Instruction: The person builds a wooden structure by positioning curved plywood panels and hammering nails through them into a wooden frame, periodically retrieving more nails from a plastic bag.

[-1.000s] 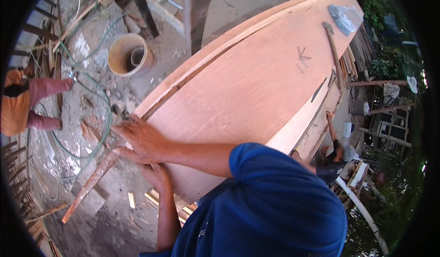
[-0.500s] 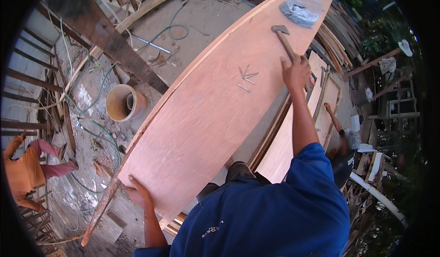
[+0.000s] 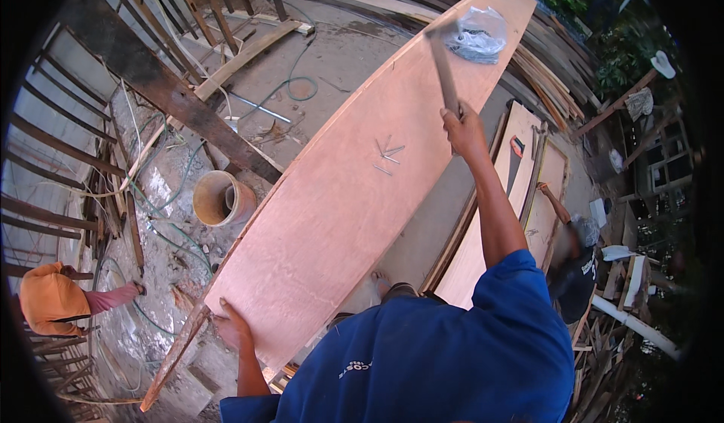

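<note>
The right hand [image 3: 466, 132] has its fingers wrapped round a long-handled tool [image 3: 445, 76] above the plywood panel [image 3: 332, 219]; the left hand [image 3: 235, 329] is by its near-left corner, grip hidden from me. Several nails [image 3: 386, 156] lie loose mid-panel, undriven.
</note>
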The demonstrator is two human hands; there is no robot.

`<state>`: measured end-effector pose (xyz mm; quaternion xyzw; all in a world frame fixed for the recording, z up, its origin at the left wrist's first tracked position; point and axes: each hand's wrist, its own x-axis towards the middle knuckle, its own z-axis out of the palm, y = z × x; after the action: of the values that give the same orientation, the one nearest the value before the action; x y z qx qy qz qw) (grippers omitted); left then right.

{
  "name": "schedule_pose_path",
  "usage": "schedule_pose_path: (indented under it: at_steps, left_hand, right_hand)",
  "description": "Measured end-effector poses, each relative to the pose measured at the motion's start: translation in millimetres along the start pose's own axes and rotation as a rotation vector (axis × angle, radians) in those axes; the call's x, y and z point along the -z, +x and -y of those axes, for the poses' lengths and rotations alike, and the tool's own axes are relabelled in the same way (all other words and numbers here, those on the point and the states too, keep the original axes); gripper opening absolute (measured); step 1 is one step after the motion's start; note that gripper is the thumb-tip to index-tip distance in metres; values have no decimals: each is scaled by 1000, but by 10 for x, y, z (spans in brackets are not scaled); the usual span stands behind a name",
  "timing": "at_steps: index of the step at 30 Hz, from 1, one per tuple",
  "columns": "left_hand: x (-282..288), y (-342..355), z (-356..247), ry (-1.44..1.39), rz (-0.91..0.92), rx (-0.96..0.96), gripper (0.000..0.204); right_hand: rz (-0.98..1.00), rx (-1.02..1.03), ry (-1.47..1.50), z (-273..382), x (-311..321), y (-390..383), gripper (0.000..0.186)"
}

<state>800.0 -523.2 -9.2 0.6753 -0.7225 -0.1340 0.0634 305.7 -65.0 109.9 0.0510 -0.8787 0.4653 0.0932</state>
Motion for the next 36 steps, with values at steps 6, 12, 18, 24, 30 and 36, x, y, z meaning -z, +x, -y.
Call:
schedule_pose_path:
  at_steps: [6,12,18,24,30,36]
  left_hand:
    - [62,-86,-7,-45,-4,-12,108]
    - [-109,63,15,-37,14,-89,115]
    - [86,-55,83,-23,19,-18,115]
    - [-17,47,75,-18,20,-92,115]
    - [34,-18,48,-89,26,-27,112]
    - [-90,82,192,-55,18,-56,111]
  right_hand:
    - [-459,403,-169,553,-179,-2,58]
    - [63,32,-543,-284,-271,159,60]
    - [-370,356,-179,647,-234,-93,56]
    - [46,102,-555,-156,-417,-62,58]
    - [-241,393,-320,758,-209,14,57]
    - [18,84,-641,-208,-467,-23,59]
